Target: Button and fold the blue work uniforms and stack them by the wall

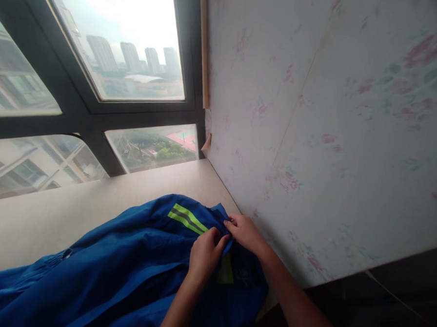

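Observation:
A blue work garment (137, 247) with yellow-green reflective strips lies spread over the pale window sill. One bright strip (187, 217) shows just left of my hands. My left hand (207, 253) is closed in a pinch on the garment's edge near its upper right end, which looks like the collar. Close beside it, my right hand (244, 231) pinches the same edge, thumb and fingers together. The fingertips of both hands almost meet, and the cloth between them is partly hidden. Gathered, elastic-looking folds show toward the garment's left side.
The sill (73, 209) runs below a dark-framed window (144, 108) with buildings outside. On the right stands a wall (314, 154) with faded floral paper, close to my right hand. Peeling brown edging (206, 142) hangs at the corner. Below the wall it is dark, with a thin cord (391, 292).

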